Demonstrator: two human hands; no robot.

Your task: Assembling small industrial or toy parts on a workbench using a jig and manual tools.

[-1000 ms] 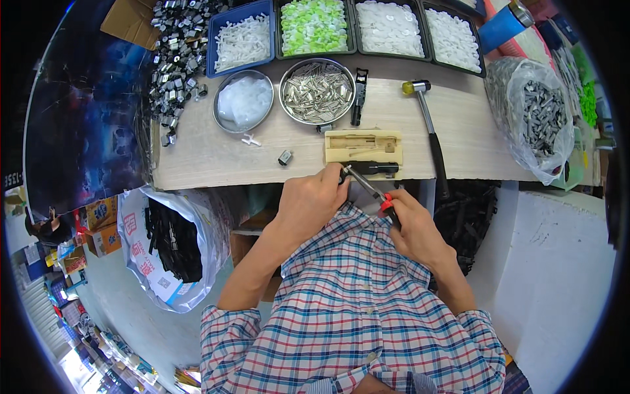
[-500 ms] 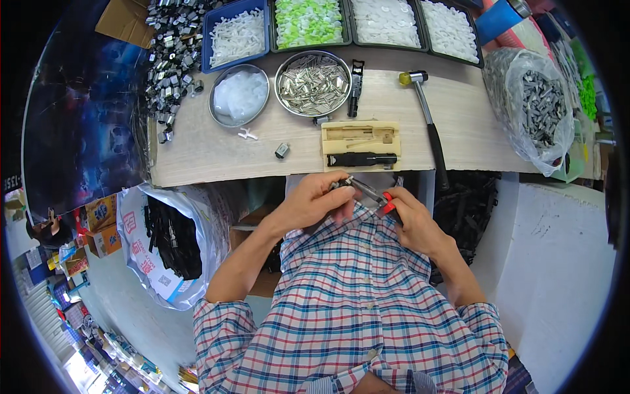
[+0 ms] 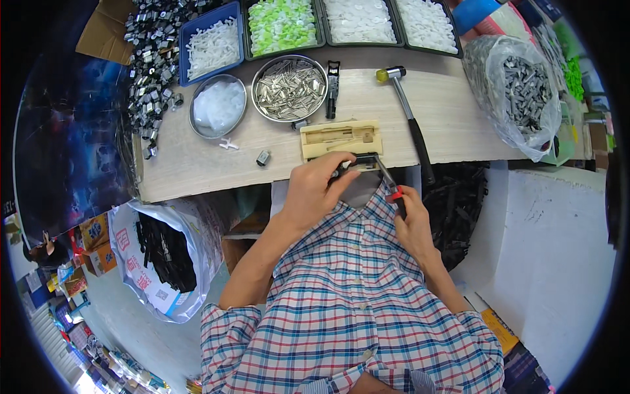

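Observation:
My left hand (image 3: 316,188) pinches a small black part (image 3: 359,161) at the near edge of the wooden bench (image 3: 197,164), just below a pale wooden jig block (image 3: 341,138). My right hand (image 3: 412,220) grips red-handled pliers (image 3: 388,180) whose jaws reach up to that black part. Both forearms come up from my plaid shirt.
On the bench lie a hammer (image 3: 410,118) with a black handle, a metal bowl of silver pins (image 3: 289,88), a bowl of clear white parts (image 3: 218,105), trays of white and green pieces (image 3: 283,23), a pile of metal clips (image 3: 152,59), a bag of grey parts (image 3: 518,85). A sack of black parts (image 3: 164,246) stands below left.
Both hands have risen toward the bench edge, bringing the black part and the pliers up close to the wooden jig block.

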